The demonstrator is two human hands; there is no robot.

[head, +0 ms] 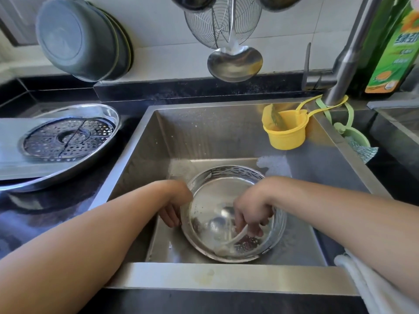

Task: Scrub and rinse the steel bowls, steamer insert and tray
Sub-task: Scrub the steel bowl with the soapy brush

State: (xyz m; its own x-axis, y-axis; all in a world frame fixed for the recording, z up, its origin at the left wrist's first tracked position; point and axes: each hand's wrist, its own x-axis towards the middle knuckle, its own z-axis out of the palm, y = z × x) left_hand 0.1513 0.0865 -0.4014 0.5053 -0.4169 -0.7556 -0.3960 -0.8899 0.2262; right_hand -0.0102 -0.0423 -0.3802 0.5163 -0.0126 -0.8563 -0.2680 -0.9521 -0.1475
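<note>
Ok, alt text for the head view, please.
Two bare hands work a steel bowl in the sink: left hand grips its rim, right hand reaches inside. The steamer insert sits on a tray at left.

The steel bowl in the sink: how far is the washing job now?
In hand: the left hand grips the steel bowl rim while the right hand works inside it. The steamer insert and tray sit on the counter; washed or waiting, I cannot tell. Foam remains, so rinsing is left.
</note>
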